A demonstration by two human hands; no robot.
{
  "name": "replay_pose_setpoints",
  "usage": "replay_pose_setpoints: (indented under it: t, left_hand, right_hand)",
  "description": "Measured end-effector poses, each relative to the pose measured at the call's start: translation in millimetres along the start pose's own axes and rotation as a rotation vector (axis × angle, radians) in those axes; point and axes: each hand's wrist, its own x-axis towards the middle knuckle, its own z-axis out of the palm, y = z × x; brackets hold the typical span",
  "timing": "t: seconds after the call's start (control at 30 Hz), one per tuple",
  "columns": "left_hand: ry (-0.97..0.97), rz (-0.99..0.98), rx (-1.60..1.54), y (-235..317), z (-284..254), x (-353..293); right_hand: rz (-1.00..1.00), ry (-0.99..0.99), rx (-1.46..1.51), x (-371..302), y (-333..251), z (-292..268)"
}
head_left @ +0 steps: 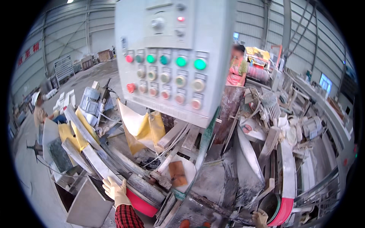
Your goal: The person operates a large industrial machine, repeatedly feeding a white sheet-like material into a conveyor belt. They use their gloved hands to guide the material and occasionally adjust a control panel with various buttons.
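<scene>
My left hand [116, 190], in a cream glove with a red-and-black checked sleeve behind it, lies with fingers spread at the near end of a long pale beam [95, 161]. A red strip [141, 203] runs right beside that palm. Low on the right, my right hand [260, 218], gloved too, is beside a dark round tub-like opening [270, 207] and a red curved end piece [284, 211]. The lower picture edge cuts it off, and its finger position is unclear. A grey control box [171, 81] with several lit green and red buttons hangs ahead of me.
Below the box, a green post [207, 146] and a yellow-and-white sheet [146, 127] stand amid dusty machinery. Motors [90, 100] sit on both sides. A co-worker in a red apron [236, 72] stands beyond; another person in a white helmet [38, 108] is far left.
</scene>
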Motion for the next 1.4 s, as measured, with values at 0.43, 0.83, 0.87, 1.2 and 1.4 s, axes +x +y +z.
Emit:
replay_pose_setpoints:
  t: [0.43,0.83,0.87,1.2,1.4]
  left_hand:
    - [0.139,0.110,-0.195,-32.9,53.3,11.0]
    - [0.328,0.493,-0.443,-77.0,116.2,-95.5]
    - [0.229,0.473,-0.656,-74.2,112.3,-111.4]
    - [-1.372,0.507,-1.016,77.0,70.0,-300.6]
    - [-0.957,1.746,-0.466,153.6,48.6,-427.4]
  right_hand:
    - [0.193,-0.332,0.118,20.0,23.0,77.7]
    - [0.212,-0.429,0.041,-12.4,69.6,84.5]
    - [0.202,-0.436,0.081,-16.3,73.2,88.2]
    - [0.418,-0.714,0.637,-58.4,6.8,129.2]
    - [-0.302,-0.282,0.307,-77.4,-48.7,119.0]
